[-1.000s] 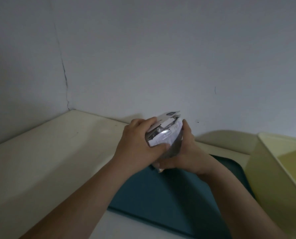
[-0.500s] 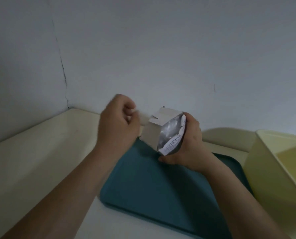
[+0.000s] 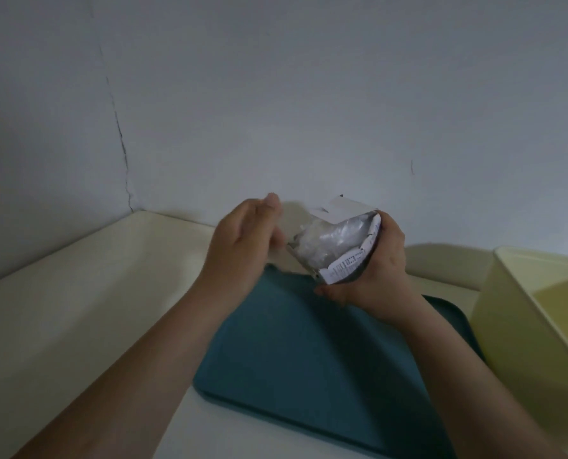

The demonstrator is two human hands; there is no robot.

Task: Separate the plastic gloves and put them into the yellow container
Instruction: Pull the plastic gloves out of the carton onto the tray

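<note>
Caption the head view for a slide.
Right hand grips opened white cardboard box of plastic gloves above teal tray; left hand beside its opening.

Thin cardboard box (image 3: pixel 343 260), crinkly glossy plastic gloves (image 3: pixel 325 243), matt teal tray (image 3: pixel 309 352)

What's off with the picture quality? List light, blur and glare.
Head view: dim and flat overall, colours muted. Head view: the left hand is motion-blurred, its fingers smeared, so their grip is unreadable. Head view: the box in the right hand is sharper; the plastic gloves inside show a faint sheen, no hard glare.
</note>
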